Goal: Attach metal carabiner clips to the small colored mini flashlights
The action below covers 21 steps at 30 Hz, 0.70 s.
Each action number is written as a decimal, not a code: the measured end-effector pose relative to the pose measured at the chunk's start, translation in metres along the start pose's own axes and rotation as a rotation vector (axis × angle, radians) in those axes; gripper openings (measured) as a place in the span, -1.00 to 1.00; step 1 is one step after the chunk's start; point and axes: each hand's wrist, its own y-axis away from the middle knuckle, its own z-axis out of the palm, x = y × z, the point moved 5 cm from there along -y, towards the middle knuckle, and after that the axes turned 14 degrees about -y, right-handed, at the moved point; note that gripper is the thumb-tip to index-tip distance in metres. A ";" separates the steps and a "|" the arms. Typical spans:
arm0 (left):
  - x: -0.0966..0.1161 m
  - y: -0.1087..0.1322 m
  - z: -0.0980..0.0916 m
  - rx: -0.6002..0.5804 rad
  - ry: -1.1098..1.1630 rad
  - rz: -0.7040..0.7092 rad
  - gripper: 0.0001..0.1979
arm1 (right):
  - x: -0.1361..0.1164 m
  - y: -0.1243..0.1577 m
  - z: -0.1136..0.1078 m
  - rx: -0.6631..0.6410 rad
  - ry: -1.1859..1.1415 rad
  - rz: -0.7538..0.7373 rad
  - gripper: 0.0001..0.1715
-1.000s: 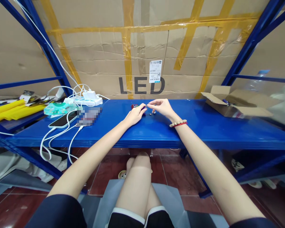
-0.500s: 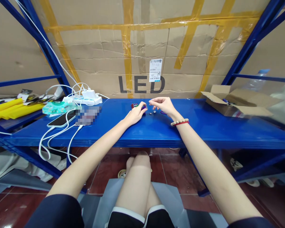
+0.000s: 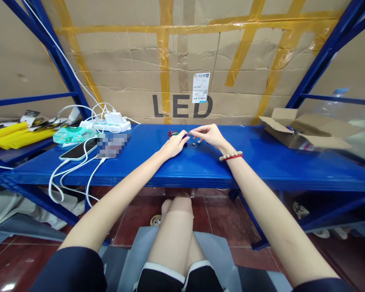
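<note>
My left hand (image 3: 174, 145) rests on the blue table, its fingers closed around a small purple piece (image 3: 185, 136). Red and green small parts (image 3: 172, 133) show just behind its knuckles; whether they belong to the purple piece I cannot tell. My right hand (image 3: 211, 134), with a beaded bracelet and a red cord at the wrist, pinches at a tiny shiny bit at the tip of the purple piece. The fingertips of both hands almost meet there. Beneath them on the table lie small silvery bits (image 3: 198, 142), too small to name.
On the left are a phone (image 3: 79, 151) with white cables, a blurred-out flat item (image 3: 112, 146), a power strip (image 3: 115, 126), a tissue pack (image 3: 74, 134) and yellow packages (image 3: 21, 138). An opened cardboard box (image 3: 301, 132) stands right. A large taped carton (image 3: 134, 73) closes the back.
My right hand has moved slightly left, bringing its pinched fingertips to the tip of the purple piece. My left hand stays nearly in place. The view has shifted a little.
</note>
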 end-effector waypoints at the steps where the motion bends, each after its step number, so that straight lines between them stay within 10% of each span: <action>1: 0.000 0.000 0.000 0.002 0.002 0.009 -0.77 | -0.001 0.000 0.000 0.006 -0.004 0.003 -0.47; 21: 0.014 0.006 -0.008 0.102 -0.247 0.129 -0.76 | 0.006 -0.001 -0.003 -0.101 -0.058 0.075 -0.55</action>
